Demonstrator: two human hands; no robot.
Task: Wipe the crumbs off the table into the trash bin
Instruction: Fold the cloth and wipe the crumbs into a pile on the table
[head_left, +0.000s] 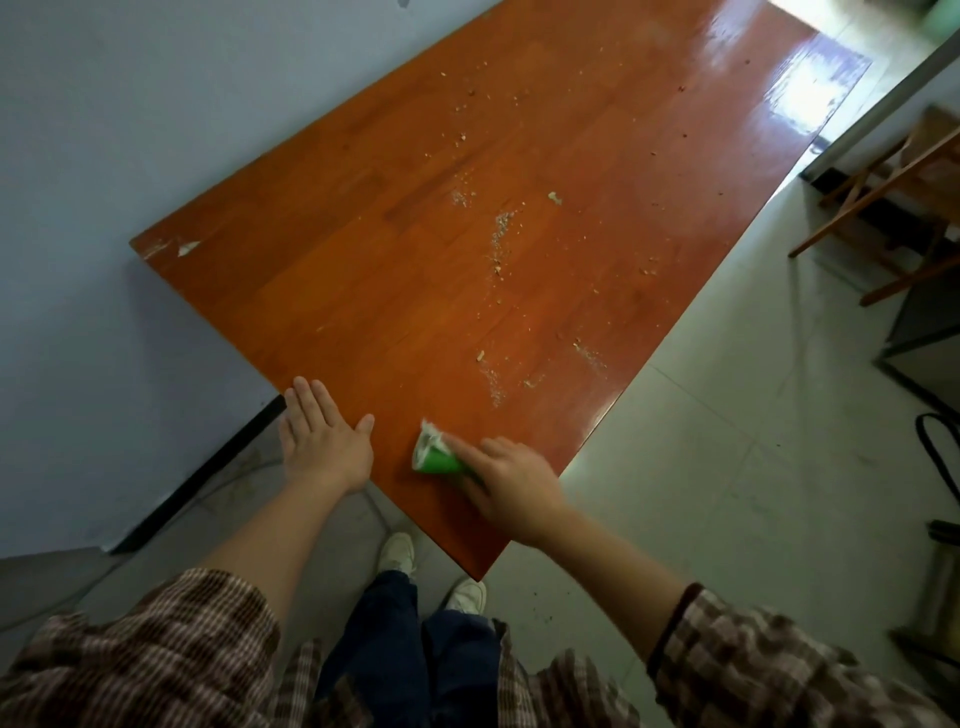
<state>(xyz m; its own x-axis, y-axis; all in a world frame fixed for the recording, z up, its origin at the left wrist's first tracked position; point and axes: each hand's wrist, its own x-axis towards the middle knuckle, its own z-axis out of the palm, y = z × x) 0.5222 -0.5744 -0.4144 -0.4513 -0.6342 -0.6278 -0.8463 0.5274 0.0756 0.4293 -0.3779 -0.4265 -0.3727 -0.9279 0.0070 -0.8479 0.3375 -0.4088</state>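
Crumbs (501, 234) lie scattered down the middle of the wooden tabletop (332, 270), thickest in short streaks from its centre toward the near right edge; a green-and-white cloth (434, 457) sits on the wood close to the near corner, gripped by the person's right hand (511, 483), fingers curled over it; the left hand (324, 441) lies open, palm down and fingers straight, at the near left edge, thumb over the wood; a wooden chair (893, 171) stands on the floor beyond the right edge.
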